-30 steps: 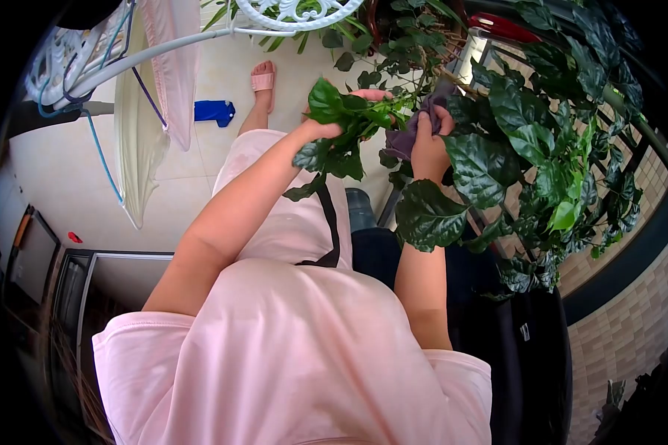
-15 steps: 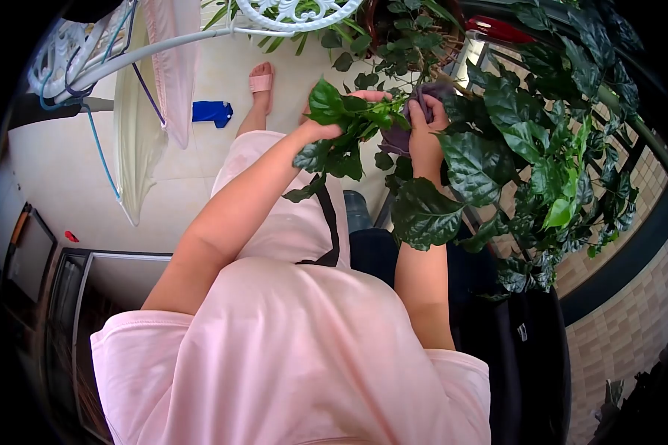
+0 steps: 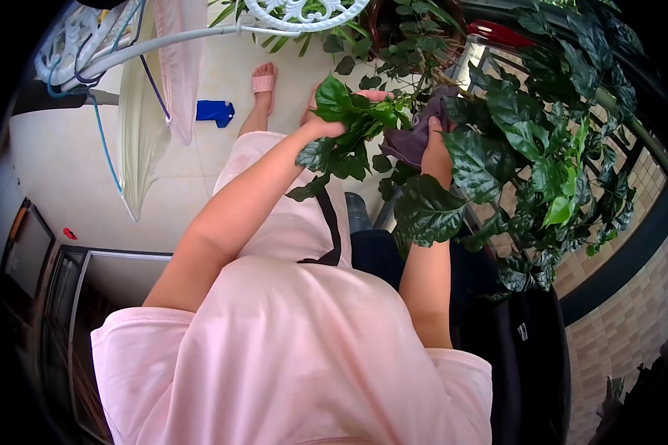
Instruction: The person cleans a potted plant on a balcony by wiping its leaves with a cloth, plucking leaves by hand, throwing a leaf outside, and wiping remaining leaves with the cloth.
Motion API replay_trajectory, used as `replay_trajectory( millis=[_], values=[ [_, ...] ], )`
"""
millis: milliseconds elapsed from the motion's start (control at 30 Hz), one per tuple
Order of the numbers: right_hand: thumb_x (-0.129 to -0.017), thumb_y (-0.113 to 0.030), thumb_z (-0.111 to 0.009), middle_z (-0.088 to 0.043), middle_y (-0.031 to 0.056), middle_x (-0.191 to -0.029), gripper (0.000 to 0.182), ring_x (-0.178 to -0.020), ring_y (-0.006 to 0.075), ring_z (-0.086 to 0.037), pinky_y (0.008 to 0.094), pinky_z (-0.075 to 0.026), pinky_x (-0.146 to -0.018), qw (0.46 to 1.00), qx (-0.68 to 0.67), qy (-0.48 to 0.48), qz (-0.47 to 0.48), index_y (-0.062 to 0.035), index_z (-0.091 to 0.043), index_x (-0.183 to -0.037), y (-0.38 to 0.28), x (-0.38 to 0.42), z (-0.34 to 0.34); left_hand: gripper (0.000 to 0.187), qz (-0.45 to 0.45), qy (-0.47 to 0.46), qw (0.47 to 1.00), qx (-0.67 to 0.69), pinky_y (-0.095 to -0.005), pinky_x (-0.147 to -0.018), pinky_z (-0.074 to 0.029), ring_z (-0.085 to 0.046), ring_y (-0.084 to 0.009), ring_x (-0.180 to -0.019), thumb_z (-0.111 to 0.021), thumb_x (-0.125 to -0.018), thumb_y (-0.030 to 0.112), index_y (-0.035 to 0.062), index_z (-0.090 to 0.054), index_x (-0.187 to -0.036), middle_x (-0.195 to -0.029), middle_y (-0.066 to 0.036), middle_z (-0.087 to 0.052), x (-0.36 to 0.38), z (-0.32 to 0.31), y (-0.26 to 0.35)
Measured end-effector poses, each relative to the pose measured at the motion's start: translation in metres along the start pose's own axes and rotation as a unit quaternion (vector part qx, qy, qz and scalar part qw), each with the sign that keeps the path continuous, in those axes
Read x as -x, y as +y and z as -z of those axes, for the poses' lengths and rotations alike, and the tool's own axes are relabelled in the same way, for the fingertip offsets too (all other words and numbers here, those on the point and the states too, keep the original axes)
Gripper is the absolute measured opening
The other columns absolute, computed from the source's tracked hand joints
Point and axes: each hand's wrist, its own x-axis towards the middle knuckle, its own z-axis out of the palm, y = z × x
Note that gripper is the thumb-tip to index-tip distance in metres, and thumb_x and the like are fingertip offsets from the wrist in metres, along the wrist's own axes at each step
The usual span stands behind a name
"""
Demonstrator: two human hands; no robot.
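Observation:
My left hand (image 3: pixel 325 127) is closed around a bunch of leafy green stems (image 3: pixel 351 122), and the leaves cover most of its fingers. One finger reaches out past them towards the right. My right hand (image 3: pixel 436 145) grips a dull purple cloth (image 3: pixel 410 139) just right of that bunch. Some of its fingers are hidden by the cloth and by dark leaves. Close beside my right hand hangs a large glossy-leaved plant (image 3: pixel 486 170), and one broad leaf (image 3: pixel 429 211) lies across my right forearm.
A brown plant pot (image 3: pixel 382 33) stands ahead, beside a white ornate metal stand (image 3: pixel 304 13). White rails with hangers and hanging cloths (image 3: pixel 145 119) are at the left. A blue object (image 3: pixel 215 113) lies on the tiled floor. Dark railings (image 3: pixel 638 245) run along the right.
My right hand has shifted slightly right, away from my left hand, and the purple cloth now spreads out more. My left hand keeps its hold on the stems.

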Motion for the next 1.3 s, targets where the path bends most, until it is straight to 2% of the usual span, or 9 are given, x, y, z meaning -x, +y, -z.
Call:
replay_trajectory(
  millis=[133,200,300,367,600,700,833,1067,1300],
  values=[
    [-0.088,-0.022,-0.059,-0.062,0.0131,-0.108,0.034,-0.096,0.0281,-0.058,0.0353,-0.044,-0.086,0.967,0.198,-0.005,0.161,-0.0026,-0.056,-0.116,-0.016,0.003,0.019,0.044,0.0,0.016,1.0,0.019,-0.0251,-0.059,-0.048,-0.058,-0.0123,-0.072,-0.044,-0.095,0.028,0.0119,-0.039,-0.136,-0.111,-0.011,-0.062,0.002,-0.014,0.013],
    [-0.089,-0.018,-0.058,-0.058,0.0108,-0.113,0.035,-0.1,0.024,-0.055,0.0339,-0.042,-0.09,0.99,0.017,-0.026,0.14,-0.0022,-0.052,-0.119,-0.05,0.013,0.023,0.044,-0.131,0.005,0.968,-0.213,-0.0258,-0.058,-0.048,-0.058,-0.0131,-0.071,-0.049,-0.093,0.023,0.0106,-0.041,-0.135,-0.103,-0.008,-0.062,-0.001,-0.012,0.013],
    [-0.088,-0.013,-0.058,-0.056,0.0095,-0.115,0.036,-0.1,0.0205,-0.054,0.0312,-0.042,-0.09,0.949,-0.306,-0.075,-0.019,-0.0024,-0.05,-0.121,-0.108,0.024,0.023,0.038,0.115,0.128,0.957,-0.232,-0.0198,-0.057,-0.041,-0.053,-0.0056,-0.075,-0.048,-0.094,0.023,0.0093,-0.048,-0.13,-0.11,0.0,-0.06,0.009,-0.036,0.046],
    [-0.085,-0.011,-0.062,-0.057,0.0106,-0.114,0.036,-0.102,0.0205,-0.055,0.0301,-0.042,-0.091,0.98,-0.134,-0.067,0.131,-0.0031,-0.054,-0.119,-0.112,0.015,0.012,0.035,0.086,0.157,0.96,-0.216,-0.02,-0.055,-0.041,-0.053,-0.0059,-0.073,-0.048,-0.094,0.021,0.0093,-0.05,-0.127,-0.106,0.0,-0.06,0.005,-0.04,0.047],
    [-0.083,-0.02,-0.064,-0.065,0.0166,-0.091,0.026,-0.083,0.0289,-0.062,0.0338,-0.047,-0.076,0.997,-0.047,0.032,0.046,-0.0013,-0.06,-0.101,-0.12,-0.001,-0.006,0.027,-0.173,0.193,0.955,-0.146,-0.0205,-0.05,-0.042,-0.055,-0.0072,-0.064,-0.047,-0.093,0.015,0.0091,-0.055,-0.118,-0.093,0.0,-0.061,0.003,-0.057,0.027],
    [-0.09,-0.021,-0.057,-0.063,0.0086,-0.097,0.028,-0.086,0.0179,-0.059,0.0287,-0.045,-0.079,0.945,-0.301,-0.024,-0.128,-0.0018,-0.055,-0.11,-0.111,-0.004,0.003,0.026,-0.117,0.162,0.978,-0.066,-0.0226,-0.054,-0.045,-0.057,-0.0094,-0.069,-0.046,-0.093,0.012,0.0083,-0.055,-0.117,-0.095,-0.002,-0.062,0.002,-0.048,0.021],
    [-0.094,-0.021,-0.051,-0.059,0.0121,-0.104,0.032,-0.09,0.0219,-0.057,0.0343,-0.046,-0.083,0.894,-0.434,0.083,-0.074,-0.002,-0.051,-0.12,-0.105,0.001,0.023,0.029,-0.078,0.104,0.991,0.021,-0.0317,-0.069,-0.054,-0.061,-0.0164,-0.091,-0.047,-0.094,0.01,0.0059,-0.052,-0.122,-0.113,-0.009,-0.06,-0.008,-0.007,-0.009],
    [-0.095,-0.022,-0.05,-0.059,0.0155,-0.106,0.034,-0.091,0.026,-0.056,0.036,-0.045,-0.083,0.95,-0.245,0.192,-0.001,0.0013,-0.052,-0.119,-0.111,0.036,0.047,0.031,-0.083,0.069,0.978,0.179,-0.0346,-0.067,-0.055,-0.063,-0.0205,-0.085,-0.049,-0.094,0.01,0.0051,-0.05,-0.125,-0.112,-0.011,-0.06,-0.011,0.039,-0.038],
    [-0.094,-0.025,-0.05,-0.058,0.0189,-0.109,0.04,-0.098,0.0301,-0.056,0.0378,-0.043,-0.088,0.993,-0.1,0.033,0.053,0.0045,-0.051,-0.12,-0.119,0.038,0.015,0.03,-0.117,0.127,0.966,0.193,-0.0277,-0.071,-0.052,-0.061,-0.0137,-0.085,-0.051,-0.092,0.01,0.007,-0.052,-0.122,-0.11,-0.006,-0.06,-0.04,0.09,-0.106]
  ],
)
